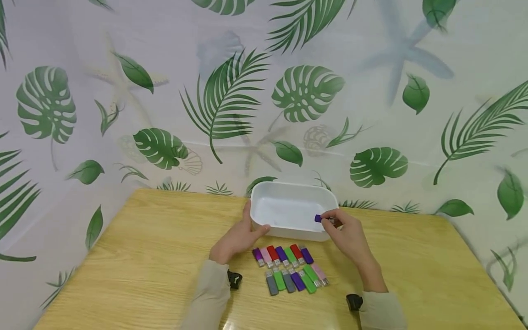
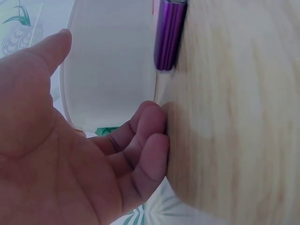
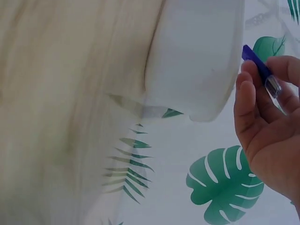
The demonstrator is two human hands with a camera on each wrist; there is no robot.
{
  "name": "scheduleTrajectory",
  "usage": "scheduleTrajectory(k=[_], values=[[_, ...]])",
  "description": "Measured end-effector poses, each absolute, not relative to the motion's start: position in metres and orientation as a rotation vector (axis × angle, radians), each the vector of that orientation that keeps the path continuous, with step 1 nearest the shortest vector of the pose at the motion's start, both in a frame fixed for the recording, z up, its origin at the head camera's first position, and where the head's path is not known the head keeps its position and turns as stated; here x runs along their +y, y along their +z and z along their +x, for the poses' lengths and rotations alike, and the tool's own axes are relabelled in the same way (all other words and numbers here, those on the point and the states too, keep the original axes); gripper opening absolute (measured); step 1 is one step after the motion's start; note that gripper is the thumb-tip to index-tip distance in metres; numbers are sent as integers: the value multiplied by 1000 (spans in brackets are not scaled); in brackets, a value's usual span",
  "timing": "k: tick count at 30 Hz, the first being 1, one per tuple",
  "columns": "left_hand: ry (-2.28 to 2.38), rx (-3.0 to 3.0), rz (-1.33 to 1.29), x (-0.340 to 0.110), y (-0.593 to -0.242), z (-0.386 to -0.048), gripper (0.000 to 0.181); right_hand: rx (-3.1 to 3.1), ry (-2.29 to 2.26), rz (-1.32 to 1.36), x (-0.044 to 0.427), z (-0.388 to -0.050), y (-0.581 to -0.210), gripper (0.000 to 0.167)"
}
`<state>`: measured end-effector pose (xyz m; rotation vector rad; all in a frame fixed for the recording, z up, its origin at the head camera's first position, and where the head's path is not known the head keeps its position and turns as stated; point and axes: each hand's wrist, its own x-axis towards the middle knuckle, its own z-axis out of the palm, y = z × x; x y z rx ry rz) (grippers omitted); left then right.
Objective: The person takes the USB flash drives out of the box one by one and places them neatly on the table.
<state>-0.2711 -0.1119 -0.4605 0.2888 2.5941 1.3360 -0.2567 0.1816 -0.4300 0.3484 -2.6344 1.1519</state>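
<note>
A white plastic container (image 1: 294,234) stands toward the back of the table. My left hand (image 1: 239,236) rests against its left front corner, thumb at the front rim and fingers along the end wall. In the left wrist view the palm of this left hand (image 2: 61,154) shows, its fingers loosely bent by the container's base. My right hand (image 1: 348,233) pinches a purple USB stick (image 1: 317,218) over the container's right side. The right wrist view shows this USB stick (image 3: 258,63) between thumb and fingers, its metal plug toward the palm.
Two rows of USB sticks lie in front of the container: purple, pink, red and green ones (image 1: 290,257) behind, grey, green, violet and pink ones (image 1: 272,284) nearer. The wooden table (image 1: 136,256) meets a leaf-patterned cloth (image 1: 173,91) at its back edge.
</note>
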Motion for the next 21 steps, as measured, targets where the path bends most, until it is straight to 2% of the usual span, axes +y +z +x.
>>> scheduleTrajectory(k=[6, 13, 21], values=[[1350, 2613, 307, -122, -458, -276, 102, -2744, 1202, 417, 174, -256, -418, 21], [1335, 2597, 306, -120, -464, -277, 104, -2871, 1167, 598, 170, -249, -414, 13], [1360, 2610, 317, -121, -461, -279, 103, -3042, 1090, 817, 167, -251, -415, 13]])
